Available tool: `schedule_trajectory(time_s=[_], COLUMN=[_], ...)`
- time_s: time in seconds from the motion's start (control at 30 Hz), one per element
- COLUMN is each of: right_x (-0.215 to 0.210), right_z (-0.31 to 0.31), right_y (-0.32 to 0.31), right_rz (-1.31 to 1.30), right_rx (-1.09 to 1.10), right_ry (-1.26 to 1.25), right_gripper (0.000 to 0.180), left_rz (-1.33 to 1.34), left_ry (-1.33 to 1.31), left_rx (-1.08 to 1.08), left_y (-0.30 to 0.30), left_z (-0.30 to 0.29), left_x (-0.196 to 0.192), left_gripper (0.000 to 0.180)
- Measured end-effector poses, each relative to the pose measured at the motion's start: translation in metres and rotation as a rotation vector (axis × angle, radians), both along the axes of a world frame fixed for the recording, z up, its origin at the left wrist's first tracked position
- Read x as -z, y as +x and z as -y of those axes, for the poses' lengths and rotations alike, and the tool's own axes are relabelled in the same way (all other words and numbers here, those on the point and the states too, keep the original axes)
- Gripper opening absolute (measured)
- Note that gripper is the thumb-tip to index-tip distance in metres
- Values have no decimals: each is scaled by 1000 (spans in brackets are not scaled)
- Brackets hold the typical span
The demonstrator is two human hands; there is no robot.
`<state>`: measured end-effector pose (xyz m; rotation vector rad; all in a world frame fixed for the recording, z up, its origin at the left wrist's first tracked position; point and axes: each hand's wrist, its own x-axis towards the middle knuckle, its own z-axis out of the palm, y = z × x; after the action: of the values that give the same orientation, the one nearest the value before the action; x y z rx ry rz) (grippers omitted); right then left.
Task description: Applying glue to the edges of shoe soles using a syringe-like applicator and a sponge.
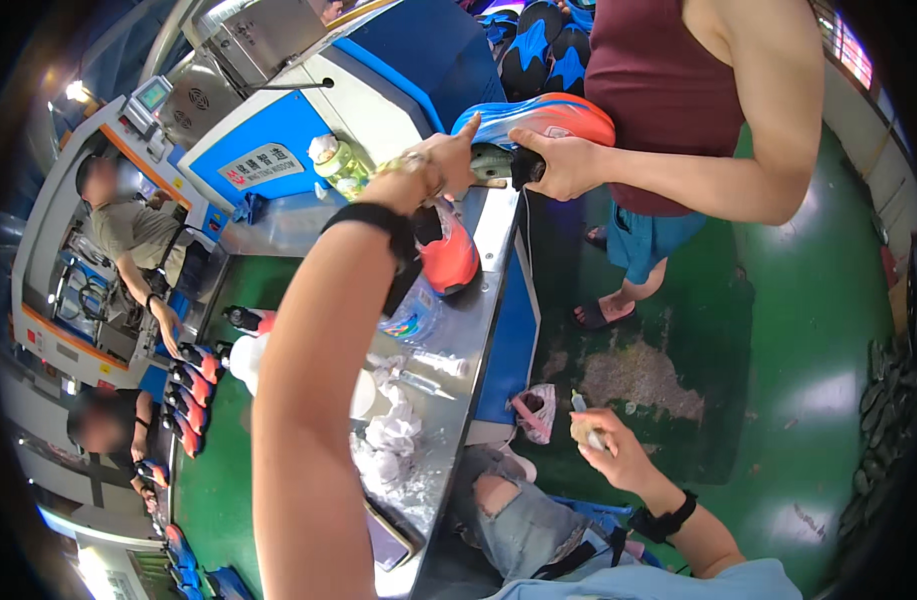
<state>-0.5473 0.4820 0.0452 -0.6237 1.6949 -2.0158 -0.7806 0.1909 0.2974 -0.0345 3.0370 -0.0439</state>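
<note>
The left hand [443,160] is raised at twelve o'clock, fingers closed on the heel of a shoe [538,120], orange and blue, which a co-worker's hand [558,165] also grips. A small brush [583,415] is pinched in the right hand [608,450] at five o'clock. A white rectangular label [260,165] sits on the blue machine [278,140] at eleven o'clock.

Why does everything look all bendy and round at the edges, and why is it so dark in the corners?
Head view: the fisheye lens bends the metal table and blue machine toward the rim, and the corners go black. A lamp glares at upper left. The left hand reaching to the shoe looks slightly blurred; the right hand is sharper.
</note>
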Motion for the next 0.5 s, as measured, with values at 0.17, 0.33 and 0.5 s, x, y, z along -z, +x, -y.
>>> schedule_trajectory(time_s=[0.17, 0.33, 0.5], right_x=[-1, 1, 1], right_z=[-12, -6, 1], right_y=[-10, -15, -14], right_rz=[38, 83, 90], right_rx=[40, 1, -54], right_ry=[96, 79, 71], right_gripper=[40, 39, 38], left_rz=[201, 272, 221], left_ry=[190, 215, 354], left_rx=[-100, -70, -239], left_y=[-40, -24, -12], left_z=[-5, -4, 6], left_x=[14, 12, 22], left_gripper=[89, 91, 102])
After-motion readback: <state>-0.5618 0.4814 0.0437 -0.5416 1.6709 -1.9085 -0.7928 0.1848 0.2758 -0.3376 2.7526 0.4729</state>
